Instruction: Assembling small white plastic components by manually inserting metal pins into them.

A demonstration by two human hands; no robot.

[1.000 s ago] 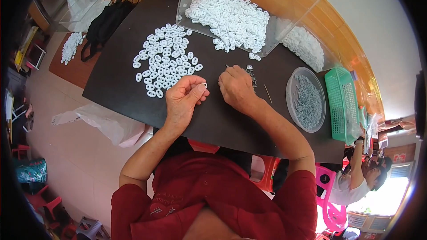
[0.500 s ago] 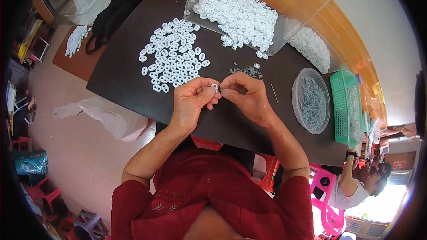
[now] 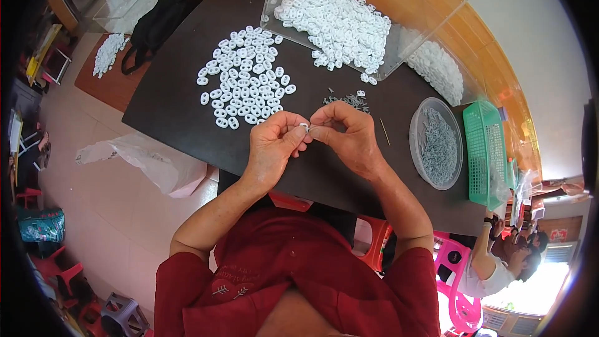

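Above the near part of the dark table (image 3: 324, 178), both my hands meet at the fingertips. My left hand (image 3: 268, 150) is closed, pinching a small white plastic piece (image 3: 304, 126) between thumb and fingers. Thumb and forefinger of my right hand (image 3: 349, 140) are pressed together against the side of that piece; whatever they hold is too small to name. Beyond my left hand lie many white oval two-hole pieces (image 3: 240, 90) in a loose spread. Just past my right hand is a small pile of grey screw-like pieces (image 3: 352, 101).
A clear plastic box (image 3: 399, 56) holds heaped white pieces at the back. To the right stand a round tub (image 3: 414, 156) of grey screw-like pieces and a green basket (image 3: 479, 178). A thin stick (image 3: 385, 131) lies nearby. Another person (image 3: 490, 271) is at the lower right.
My left hand has shifted slightly right, and its fingers have turned the white piece a little. The right hand's fingertips have come closer against it.
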